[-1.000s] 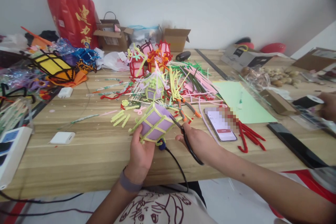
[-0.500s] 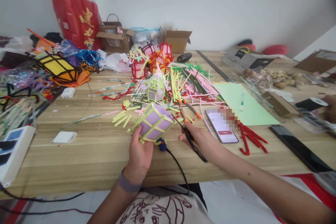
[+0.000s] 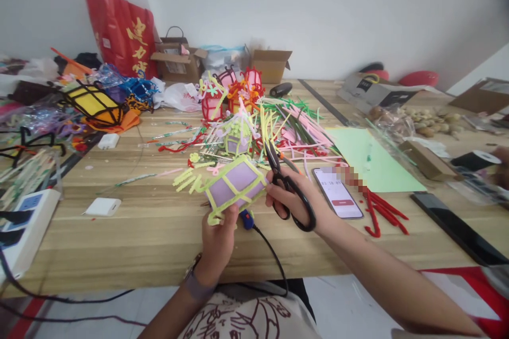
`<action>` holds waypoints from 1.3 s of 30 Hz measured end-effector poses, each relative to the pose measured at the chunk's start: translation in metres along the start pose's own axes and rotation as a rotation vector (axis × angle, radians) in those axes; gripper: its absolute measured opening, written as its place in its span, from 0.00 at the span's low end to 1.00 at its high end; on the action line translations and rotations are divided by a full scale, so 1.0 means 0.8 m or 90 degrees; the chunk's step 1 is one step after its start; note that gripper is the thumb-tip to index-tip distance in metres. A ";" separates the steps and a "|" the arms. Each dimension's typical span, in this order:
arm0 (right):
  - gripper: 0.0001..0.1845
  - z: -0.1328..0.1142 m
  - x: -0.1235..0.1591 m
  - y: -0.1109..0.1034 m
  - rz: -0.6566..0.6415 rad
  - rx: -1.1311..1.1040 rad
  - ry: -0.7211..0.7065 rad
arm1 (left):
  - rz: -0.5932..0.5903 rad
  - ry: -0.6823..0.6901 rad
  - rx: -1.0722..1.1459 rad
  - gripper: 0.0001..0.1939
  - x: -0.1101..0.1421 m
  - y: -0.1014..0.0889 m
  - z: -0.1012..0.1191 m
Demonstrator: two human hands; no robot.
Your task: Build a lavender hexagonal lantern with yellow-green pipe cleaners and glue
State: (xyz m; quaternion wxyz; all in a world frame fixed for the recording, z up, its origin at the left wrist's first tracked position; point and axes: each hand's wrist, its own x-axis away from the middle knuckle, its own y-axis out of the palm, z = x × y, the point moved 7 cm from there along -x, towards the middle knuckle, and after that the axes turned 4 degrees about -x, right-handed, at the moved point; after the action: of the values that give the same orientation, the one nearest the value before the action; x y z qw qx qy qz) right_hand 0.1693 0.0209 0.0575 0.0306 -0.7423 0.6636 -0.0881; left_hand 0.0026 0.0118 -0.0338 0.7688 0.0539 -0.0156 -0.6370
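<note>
My left hand (image 3: 220, 238) grips the lower left end of a small lantern (image 3: 234, 184) with purple panels and a yellow-green pipe-cleaner frame. The lantern is tilted above the table. Black-handled scissors (image 3: 287, 185) are in my right hand (image 3: 296, 198), their blades pointing up and away from me. The fingertips of that hand are at the lantern's right end; whether they press on it I cannot tell. Behind the lantern stands a similar small lantern (image 3: 237, 137) with a knobbly green top. Short yellow-green pipe-cleaner pieces (image 3: 186, 180) lie left of the held lantern.
A blue-tipped tool with a black cord (image 3: 247, 219) lies below the lantern. To the right are a phone (image 3: 338, 193), red pipe cleaners (image 3: 385, 212) and a green sheet (image 3: 369, 161). Pink pipe cleaners (image 3: 308, 127) pile up behind. A power strip (image 3: 29, 228) sits at left.
The lantern has turned, so its side panels face me more. My right hand has rotated the scissors from pointing at the lantern's edge to pointing upward, its fingers now at the lantern's right end.
</note>
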 end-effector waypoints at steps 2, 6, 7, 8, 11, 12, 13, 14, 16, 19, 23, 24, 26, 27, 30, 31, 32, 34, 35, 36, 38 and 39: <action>0.10 -0.003 0.002 0.000 -0.022 0.009 -0.021 | -0.034 -0.033 0.079 0.19 -0.002 0.001 -0.003; 0.08 -0.014 0.008 -0.007 -0.046 0.072 -0.069 | -0.153 -0.051 0.255 0.31 0.004 0.009 0.007; 0.07 -0.017 0.010 -0.010 -0.050 0.088 -0.077 | -0.173 -0.050 0.292 0.32 0.007 0.009 0.010; 0.07 -0.019 0.011 -0.012 -0.055 0.099 -0.086 | -0.192 -0.056 0.318 0.31 0.010 0.010 0.013; 0.06 -0.025 0.012 -0.019 -0.064 0.109 -0.117 | -0.258 -0.103 0.365 0.28 0.019 0.013 0.021; 0.06 -0.027 0.012 -0.021 -0.069 0.111 -0.126 | -0.280 -0.122 0.380 0.28 0.021 0.014 0.024; 0.06 -0.029 0.012 -0.023 -0.075 0.117 -0.132 | -0.297 -0.137 0.397 0.28 0.022 0.014 0.027; 0.05 -0.030 0.012 -0.024 -0.080 0.126 -0.135 | -0.305 -0.151 0.414 0.29 0.022 0.014 0.030; 0.04 -0.032 0.012 -0.024 -0.093 0.154 -0.138 | -0.296 -0.191 0.443 0.26 0.020 0.013 0.032; 0.04 -0.032 0.011 -0.019 -0.121 0.198 -0.130 | -0.262 -0.274 0.463 0.19 0.019 0.017 0.025; 0.09 -0.028 0.011 -0.022 -0.086 0.256 -0.154 | -0.185 -0.339 0.435 0.15 0.016 0.024 0.013; 0.12 -0.027 0.012 -0.028 -0.050 0.273 -0.168 | -0.153 -0.327 0.437 0.15 0.013 0.023 0.013; 0.16 -0.024 0.016 -0.039 0.009 0.317 -0.182 | -0.091 -0.283 0.455 0.18 0.006 0.018 0.016; 0.17 -0.020 0.019 -0.041 0.014 0.346 -0.177 | -0.067 -0.262 0.464 0.21 0.004 0.015 0.017; 0.17 -0.010 0.028 -0.036 -0.022 0.419 -0.164 | -0.031 -0.226 0.476 0.28 0.000 0.008 0.019; 0.17 -0.008 0.031 -0.034 -0.029 0.431 -0.163 | -0.031 -0.222 0.474 0.28 0.000 0.007 0.019; 0.17 -0.008 0.033 -0.031 -0.031 0.436 -0.164 | -0.036 -0.223 0.470 0.29 0.000 0.008 0.018; 0.17 -0.007 0.036 -0.027 -0.027 0.446 -0.160 | -0.050 -0.229 0.463 0.29 0.000 0.010 0.015; 0.18 -0.007 0.036 -0.025 -0.025 0.454 -0.155 | -0.053 -0.231 0.462 0.29 0.001 0.011 0.014; 0.18 -0.006 0.036 -0.024 -0.021 0.464 -0.152 | -0.054 -0.231 0.462 0.28 0.001 0.012 0.013; 0.21 -0.006 0.035 -0.021 -0.016 0.484 -0.154 | -0.053 -0.226 0.463 0.27 0.001 0.014 0.012; 0.22 -0.006 0.034 -0.021 -0.016 0.493 -0.154 | -0.051 -0.223 0.464 0.26 0.002 0.015 0.012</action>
State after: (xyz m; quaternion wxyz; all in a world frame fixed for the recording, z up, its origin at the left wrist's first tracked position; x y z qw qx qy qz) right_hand 0.1874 -0.0037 0.0673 0.3846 -0.6890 0.5638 -0.2438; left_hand 0.0135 0.0121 -0.0234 0.6596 0.2138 -0.3688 -0.6190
